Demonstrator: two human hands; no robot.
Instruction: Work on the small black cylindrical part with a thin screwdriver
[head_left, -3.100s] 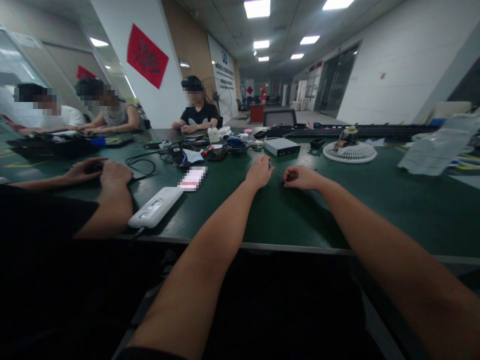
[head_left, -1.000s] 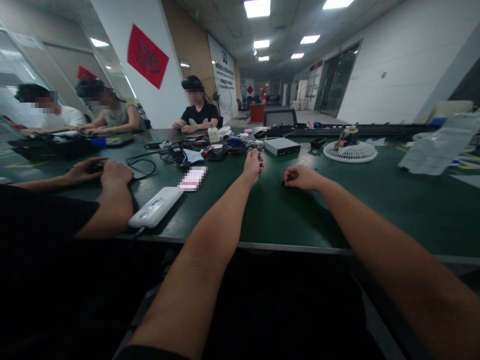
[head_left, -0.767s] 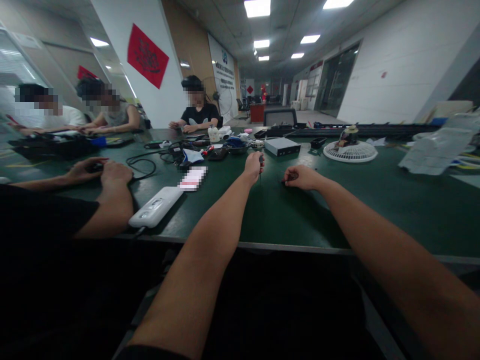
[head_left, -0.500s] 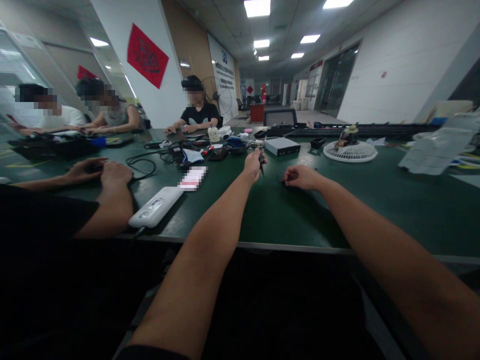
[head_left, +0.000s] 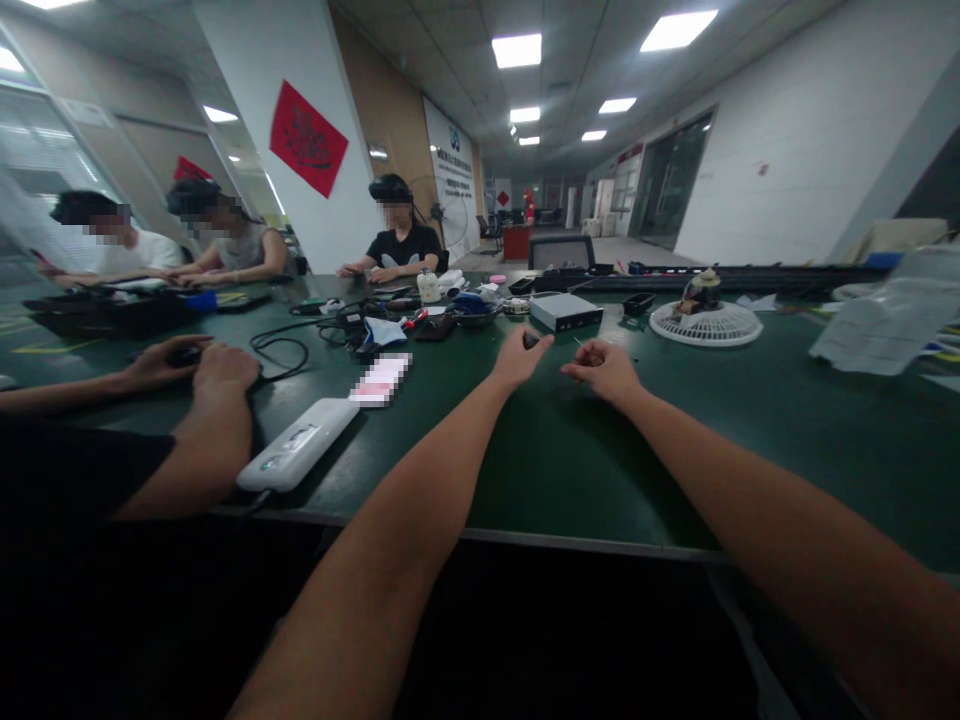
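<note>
My left hand [head_left: 517,360] is closed round a small dark object [head_left: 531,340], only part of which shows between the fingers and thumb. Just to its right, my right hand [head_left: 604,370] pinches a thin rod-like piece [head_left: 577,341] whose tip points up and to the left. What lies inside the right fingers is hidden, so I cannot name the piece. A narrow gap separates the two hands, both low over the green table [head_left: 555,460]. Behind them sits a grey box with a black front [head_left: 564,311].
A white fan grille with a motor [head_left: 705,320] lies at right, near clear plastic wrapping [head_left: 877,310]. At left are a white power bank [head_left: 300,445], a phone [head_left: 381,380], black cables [head_left: 289,345] and a co-worker's hands [head_left: 225,365]. Other people sit across the table.
My left hand has turned, so the pointed part that hung from its dark object no longer shows. My right hand has tilted its rod upward. The camera view has tipped up slightly.
</note>
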